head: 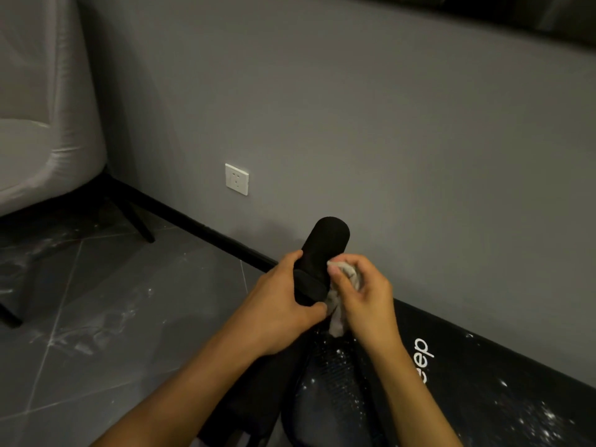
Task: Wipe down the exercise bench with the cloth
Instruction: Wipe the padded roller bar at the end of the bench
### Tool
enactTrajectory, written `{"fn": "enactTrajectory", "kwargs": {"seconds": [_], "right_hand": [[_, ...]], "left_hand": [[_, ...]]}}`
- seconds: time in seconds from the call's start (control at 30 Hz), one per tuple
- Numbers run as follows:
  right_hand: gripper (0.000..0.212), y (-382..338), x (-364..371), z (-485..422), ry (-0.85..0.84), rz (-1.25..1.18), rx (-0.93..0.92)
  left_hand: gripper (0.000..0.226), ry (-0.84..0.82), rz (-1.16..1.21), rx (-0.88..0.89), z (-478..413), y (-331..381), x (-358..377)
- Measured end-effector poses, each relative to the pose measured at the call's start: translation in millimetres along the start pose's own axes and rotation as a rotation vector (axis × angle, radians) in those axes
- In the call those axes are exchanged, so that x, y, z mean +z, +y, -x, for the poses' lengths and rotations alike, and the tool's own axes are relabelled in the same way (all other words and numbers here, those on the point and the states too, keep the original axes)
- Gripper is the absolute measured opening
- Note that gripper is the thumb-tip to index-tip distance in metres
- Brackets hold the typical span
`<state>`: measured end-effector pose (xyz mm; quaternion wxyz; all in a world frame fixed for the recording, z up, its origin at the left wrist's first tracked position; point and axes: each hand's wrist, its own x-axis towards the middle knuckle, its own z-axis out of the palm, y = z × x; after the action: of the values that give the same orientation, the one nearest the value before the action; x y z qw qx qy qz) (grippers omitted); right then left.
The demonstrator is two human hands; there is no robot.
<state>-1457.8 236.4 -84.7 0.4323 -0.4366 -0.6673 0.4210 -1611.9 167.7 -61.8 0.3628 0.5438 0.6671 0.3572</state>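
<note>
I see the left hand (277, 304) curled round the black foam roll (327, 243) at the end of the black padded exercise bench (483, 382) — fingers over the top, thumb below. The right hand (364, 295) pinches the small crumpled grey-white cloth (337, 321) in bent fingers and holds it against the right side of the roll, with one end hanging down. White specks dot the bench top, which lies along the grey wall (354, 108). A white wall socket (237, 179) sits low on the wall, and a pale grey chair (42, 124) stands on the dark tiled floor (96, 301), well to the left.
</note>
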Motion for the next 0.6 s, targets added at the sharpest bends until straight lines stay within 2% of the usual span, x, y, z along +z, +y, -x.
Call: {"fn": "enactTrajectory", "kwargs": {"seconds": [0.07, 0.13, 0.27, 0.37, 0.43, 0.6], "right_hand": [[0.009, -2, -4, 11, -0.098, -0.066, -0.003], [0.009, -6, -8, 9, -0.148, -0.028, -0.022], [0.013, -16, -3, -21, -0.019, 0.174, -0.134], [0.013, -17, 3, -38, 0.065, 0.195, -0.128], [0.011, -13, 5, -37, -0.003, 0.216, -0.082], [0.013, -12, -8, -8, -0.219, 0.059, -0.048]], "left_hand": [[0.096, 0.010, -0.001, -0.009, -1, -3, 1], [0.097, 0.028, -0.011, -0.006, -3, -4, 0], [0.087, 0.074, -0.052, 0.059, 0, -1, 0], [0.060, 0.149, -0.213, 0.198, 2, 0, 1], [0.048, 0.157, -0.254, 0.223, 3, -2, 2], [0.034, 0.133, -0.160, 0.171, 2, -3, 4]]}}
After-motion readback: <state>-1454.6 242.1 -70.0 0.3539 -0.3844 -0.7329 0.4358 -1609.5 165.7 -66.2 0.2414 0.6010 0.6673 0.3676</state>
